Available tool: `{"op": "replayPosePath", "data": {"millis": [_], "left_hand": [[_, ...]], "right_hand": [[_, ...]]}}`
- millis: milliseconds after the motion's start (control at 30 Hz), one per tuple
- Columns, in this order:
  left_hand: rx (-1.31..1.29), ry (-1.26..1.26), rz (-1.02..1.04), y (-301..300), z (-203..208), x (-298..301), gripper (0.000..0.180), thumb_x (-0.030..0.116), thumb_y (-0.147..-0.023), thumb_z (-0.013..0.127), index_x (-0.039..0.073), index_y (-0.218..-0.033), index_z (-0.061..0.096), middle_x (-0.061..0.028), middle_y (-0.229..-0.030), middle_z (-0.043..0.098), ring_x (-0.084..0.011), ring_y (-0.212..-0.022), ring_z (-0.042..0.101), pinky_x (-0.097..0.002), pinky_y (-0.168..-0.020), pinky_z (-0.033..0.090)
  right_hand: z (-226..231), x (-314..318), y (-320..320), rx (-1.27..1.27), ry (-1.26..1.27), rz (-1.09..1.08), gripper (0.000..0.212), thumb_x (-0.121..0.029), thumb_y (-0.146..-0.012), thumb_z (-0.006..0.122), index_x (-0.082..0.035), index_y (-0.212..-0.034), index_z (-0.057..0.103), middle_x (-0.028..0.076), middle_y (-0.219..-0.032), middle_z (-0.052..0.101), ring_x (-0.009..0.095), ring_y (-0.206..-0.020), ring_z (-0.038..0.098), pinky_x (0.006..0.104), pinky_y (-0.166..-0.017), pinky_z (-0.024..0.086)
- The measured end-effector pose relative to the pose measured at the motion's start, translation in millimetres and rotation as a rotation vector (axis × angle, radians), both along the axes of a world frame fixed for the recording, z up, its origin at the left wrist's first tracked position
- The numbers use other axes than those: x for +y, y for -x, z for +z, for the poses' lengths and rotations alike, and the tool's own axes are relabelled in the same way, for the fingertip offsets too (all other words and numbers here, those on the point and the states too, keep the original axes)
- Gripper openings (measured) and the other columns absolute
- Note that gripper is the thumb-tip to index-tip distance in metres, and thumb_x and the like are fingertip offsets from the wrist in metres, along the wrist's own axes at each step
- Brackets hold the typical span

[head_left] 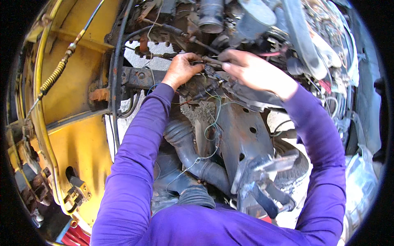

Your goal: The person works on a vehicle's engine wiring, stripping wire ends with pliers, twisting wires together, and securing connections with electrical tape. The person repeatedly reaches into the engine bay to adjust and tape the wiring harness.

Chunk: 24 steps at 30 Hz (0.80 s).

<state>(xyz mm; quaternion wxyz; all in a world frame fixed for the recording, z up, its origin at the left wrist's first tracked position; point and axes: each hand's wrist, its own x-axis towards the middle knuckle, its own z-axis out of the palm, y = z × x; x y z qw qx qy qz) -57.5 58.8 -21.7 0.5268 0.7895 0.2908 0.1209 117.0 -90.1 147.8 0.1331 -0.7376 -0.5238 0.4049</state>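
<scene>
My left hand [183, 70] is closed in a pinch over the engine bay, its thumb and forefinger together. What lies between those fingers is too small to make out. Opposite it, my right hand [254, 69], slightly blurred, has its fingers closed on the end of a thin brownish rod-like piece [212, 60]. That piece lies in the gap between both hands. Just below hang a dark cluster of wiring [211, 74] and thin loose green wires [216, 117]. A dark cable with a metal sleeve [192, 39] slants down from the upper left toward my hands.
On the left stands a yellow metal panel [78, 135] with a yellow hose and a spring-wrapped cable [55, 76]. Below my hands are a ribbed black hose [180, 135] and a grey metal beam [242, 131]. Engine parts [256, 18] crowd the upper right.
</scene>
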Motion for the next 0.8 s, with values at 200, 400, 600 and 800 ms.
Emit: {"op": "replayPosePath", "data": {"millis": [200,400,600,800], "left_hand": [[0.156,-0.009,0.041,-21.7,9.7,-10.4,0.032,0.024,-0.09,0.079,0.0,-0.11,0.075,-0.0165,-0.103,0.077,-0.0215,-0.097,0.071,-0.0343,-0.089,0.052],[-0.075,-0.32,-0.078,3.9,-34.7,30.8,0.026,0.021,-0.097,0.071,-0.001,-0.11,0.075,-0.0083,-0.098,0.075,-0.016,-0.09,0.065,-0.0297,-0.082,0.049],[0.032,0.33,-0.029,-15.9,-47.5,28.5,0.026,0.023,-0.097,0.073,0.0,-0.108,0.075,0.0052,-0.084,0.065,-0.0033,-0.065,0.043,-0.0233,-0.059,0.034],[0.194,0.19,-0.067,-11.8,-22.0,37.3,0.033,0.026,-0.094,0.074,-0.001,-0.115,0.073,-0.0005,-0.091,0.07,-0.0078,-0.07,0.054,-0.0258,-0.063,0.042]], "right_hand": [[132.2,-202.9,-17.4,0.237,0.041,-0.585,0.039,-0.027,-0.102,0.063,-0.001,-0.131,0.063,0.004,-0.111,0.068,0.012,-0.092,0.06,0.0284,-0.083,0.051],[186.4,-378.3,21.8,-0.075,0.037,-0.963,0.039,-0.029,-0.103,0.059,0.0,-0.128,0.064,-0.001,-0.086,0.061,0.008,-0.076,0.056,0.0244,-0.071,0.048],[135.5,-536.3,119.9,-0.592,0.382,-1.062,0.027,-0.017,-0.096,0.066,0.0,-0.117,0.067,0.019,-0.092,0.067,0.032,-0.082,0.065,0.0411,-0.078,0.052],[61.5,-553.4,197.0,-0.604,0.534,-0.868,0.046,-0.02,-0.082,0.079,-0.001,-0.118,0.057,0.023,-0.115,0.063,0.044,-0.11,0.061,0.0513,-0.093,0.051]]}}
